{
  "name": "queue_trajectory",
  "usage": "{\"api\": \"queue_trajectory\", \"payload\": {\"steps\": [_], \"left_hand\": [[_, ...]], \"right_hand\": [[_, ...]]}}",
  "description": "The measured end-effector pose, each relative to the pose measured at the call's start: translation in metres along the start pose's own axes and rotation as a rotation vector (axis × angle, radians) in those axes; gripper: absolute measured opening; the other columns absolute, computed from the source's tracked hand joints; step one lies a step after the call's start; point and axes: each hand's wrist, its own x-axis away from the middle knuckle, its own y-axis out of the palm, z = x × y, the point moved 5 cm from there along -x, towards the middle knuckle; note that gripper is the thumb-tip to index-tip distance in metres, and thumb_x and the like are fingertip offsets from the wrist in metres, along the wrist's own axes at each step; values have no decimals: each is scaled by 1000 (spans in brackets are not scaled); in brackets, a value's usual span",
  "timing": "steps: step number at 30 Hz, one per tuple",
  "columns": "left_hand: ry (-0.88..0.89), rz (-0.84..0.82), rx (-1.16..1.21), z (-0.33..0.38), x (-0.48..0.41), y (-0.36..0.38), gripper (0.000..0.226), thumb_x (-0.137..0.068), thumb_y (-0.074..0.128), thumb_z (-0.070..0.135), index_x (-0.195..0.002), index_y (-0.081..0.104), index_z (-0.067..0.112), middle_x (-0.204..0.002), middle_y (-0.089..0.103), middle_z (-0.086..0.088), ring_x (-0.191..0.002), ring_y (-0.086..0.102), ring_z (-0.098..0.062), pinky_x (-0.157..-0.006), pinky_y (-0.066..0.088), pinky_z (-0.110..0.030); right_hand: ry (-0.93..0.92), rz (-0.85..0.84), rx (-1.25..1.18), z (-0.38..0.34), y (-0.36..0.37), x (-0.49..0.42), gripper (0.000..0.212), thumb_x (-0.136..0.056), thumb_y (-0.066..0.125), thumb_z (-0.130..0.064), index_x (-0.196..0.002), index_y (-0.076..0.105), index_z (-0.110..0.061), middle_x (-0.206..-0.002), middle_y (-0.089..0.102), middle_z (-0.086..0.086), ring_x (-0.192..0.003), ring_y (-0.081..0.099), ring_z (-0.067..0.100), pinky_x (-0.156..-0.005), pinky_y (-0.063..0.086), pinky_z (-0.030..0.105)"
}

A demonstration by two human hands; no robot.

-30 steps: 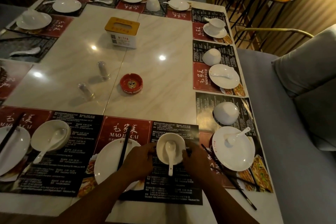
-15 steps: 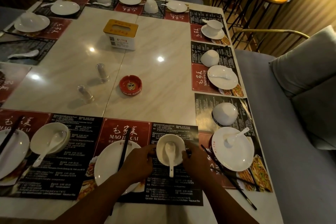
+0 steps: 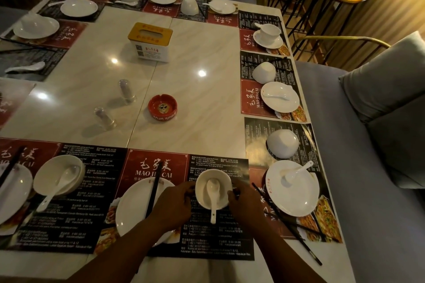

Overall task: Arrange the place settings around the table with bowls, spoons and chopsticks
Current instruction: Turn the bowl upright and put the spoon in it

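A white bowl (image 3: 224, 185) stands upright on the near placemat (image 3: 218, 243) with a white spoon (image 3: 213, 200) in it, handle pointing at me. My left hand (image 3: 171, 208) grips the bowl's left rim and my right hand (image 3: 247, 202) grips its right rim. Left of the bowl lies a white plate (image 3: 133, 209) with dark chopsticks (image 3: 154, 190) across it. To the right sits another plate (image 3: 299, 193) holding a spoon (image 3: 297, 171), an upturned bowl (image 3: 282, 143) behind it, and loose chopsticks (image 3: 287, 225) on the mat.
Near left stands a bowl with a spoon (image 3: 58, 174) beside a plate (image 3: 13, 193). Mid-table are a red ashtray (image 3: 162, 108), two shakers (image 3: 126, 91), and a tissue box (image 3: 150, 41). More settings line the far and right edges. A grey sofa (image 3: 368, 167) borders the right side.
Both hands stay on the bowl's rim in the same place. The view has tilted down slightly, so the table sits a little higher in frame.
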Motion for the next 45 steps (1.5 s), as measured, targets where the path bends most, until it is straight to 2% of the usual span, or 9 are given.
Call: {"api": "queue_trajectory", "payload": {"steps": [7,10,13,16,25,31,33,36,45], "left_hand": [[-5,-3,0,6,0,-6,48,-87,63,7,-130,58,28,-108,68,17,-102,65,-4,-92,55,-31],[11,100,-15,19,-6,-16,38,-86,67,8,-122,64,21,-106,70,6,-98,65,-11,-85,54,-30],[48,228,-79,34,-21,-22,29,-86,64,4,-112,69,14,-101,71,-1,-92,65,-18,-79,54,-32],[61,288,-99,52,-39,-17,34,-84,65,3,-116,69,15,-105,71,-2,-96,65,-18,-83,52,-29],[112,203,-81,127,-79,50,29,-86,62,13,-114,70,18,-109,72,-2,-100,66,-20,-89,54,-37],[-43,209,-85,164,-107,99,28,-86,66,31,-112,68,23,-107,69,5,-95,64,-12,-84,55,-32],[-150,295,-97,170,-113,114,33,-87,67,23,-120,65,21,-115,67,2,-102,63,-14,-89,54,-33],[-275,427,-90,179,-110,138,37,-88,65,16,-125,64,18,-122,64,-3,-110,61,-20,-93,51,-35],[-390,597,-35,192,-59,162,30,-85,69,26,-112,62,37,-107,61,11,-97,61,-8,-83,57,-35]], "right_hand": [[9,-27,-1,0,-5,1,31,-95,61,-32,-125,59,-34,-111,70,-9,-88,61,2,-75,48,18],[26,-41,-15,3,-18,4,26,-95,59,-33,-121,58,-38,-101,69,-13,-86,64,3,-81,56,29],[32,-66,16,10,-42,7,26,-97,59,-25,-123,62,-28,-102,68,-11,-81,62,2,-72,49,15],[39,-36,97,28,-77,10,23,-96,62,-29,-118,66,-26,-102,71,-7,-82,65,4,-70,48,15],[168,42,175,114,-179,-3,21,-94,63,-27,-114,70,-25,-98,74,-5,-80,70,7,-69,50,23],[-38,32,196,146,-221,-67,17,-91,67,-22,-107,73,-22,-99,75,-4,-88,70,14,-76,51,22],[-112,47,159,147,-231,-95,23,-90,68,-22,-113,69,-23,-105,71,-4,-93,67,13,-73,48,17],[-290,8,229,139,-241,-133,45,-87,71,-22,-130,58,-21,-129,58,3,-117,55,21,-91,49,31],[-666,-431,659,114,-211,-211,110,-70,85,-33,-156,16,-27,-164,12,8,-147,22,35,-115,35,51]]}}
